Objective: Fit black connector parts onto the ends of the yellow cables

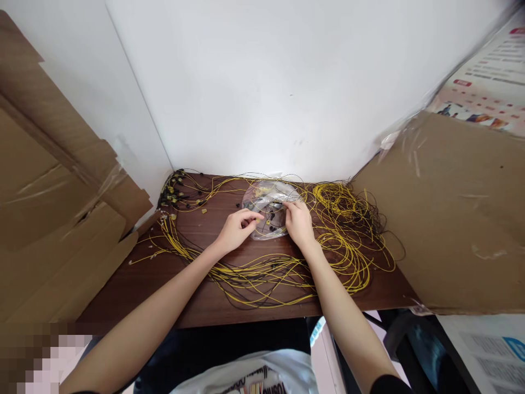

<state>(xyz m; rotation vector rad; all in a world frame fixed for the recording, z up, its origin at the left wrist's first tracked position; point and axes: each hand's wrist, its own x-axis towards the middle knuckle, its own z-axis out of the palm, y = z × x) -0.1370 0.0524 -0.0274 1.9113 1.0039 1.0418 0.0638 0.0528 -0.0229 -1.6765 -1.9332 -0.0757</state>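
A clear plastic bag point(262, 232) with small black and yellow pieces lies in the middle of the brown table. At its left edge, my left hand point(238, 229) is closed, thumb and forefinger pinching a small yellow piece point(258, 219). My right hand point(300, 223) rests over the bag's right side with its fingers bent together; what they grip is too small to make out. Yellow and black wires point(254, 276) run in a long bundle below both hands. Coiled wires point(344, 205) are heaped to the right of my right hand.
Wire ends with black connectors point(174, 194) lie clustered in the back left corner. A loose yellow piece point(204, 210) sits near them. Cardboard point(53, 180) on the left, more cardboard point(447, 213) on the right and a white wall point(262, 93) behind enclose the brown table point(184, 306).
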